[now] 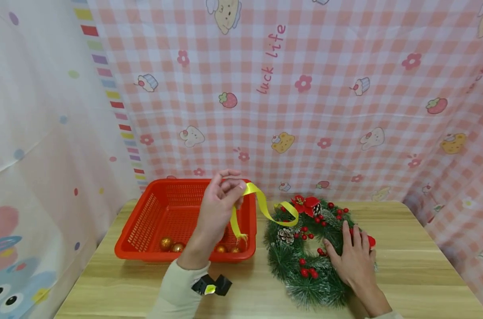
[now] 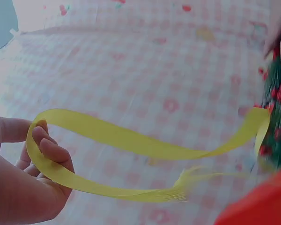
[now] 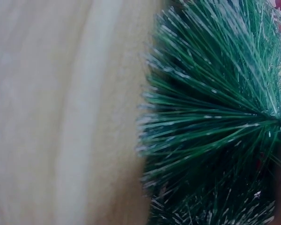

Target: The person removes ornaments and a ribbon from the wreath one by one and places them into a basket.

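Note:
A yellow ribbon hangs from my left hand, which pinches it above the right part of a red plastic basket. In the left wrist view the ribbon loops round the fingers, and one end is frayed. Its other end reaches the upper left of a green Christmas wreath; how it joins there I cannot tell. My right hand rests with spread fingers on the wreath's right side. Pine cones, red berries and a red poinsettia decorate the wreath. Close up, the right wrist view shows green bristles.
Several gold baubles lie along the near side inside the basket. Both basket and wreath stand on a wooden table. Behind them hangs a pink checked cloth, with a white patterned cloth at the left.

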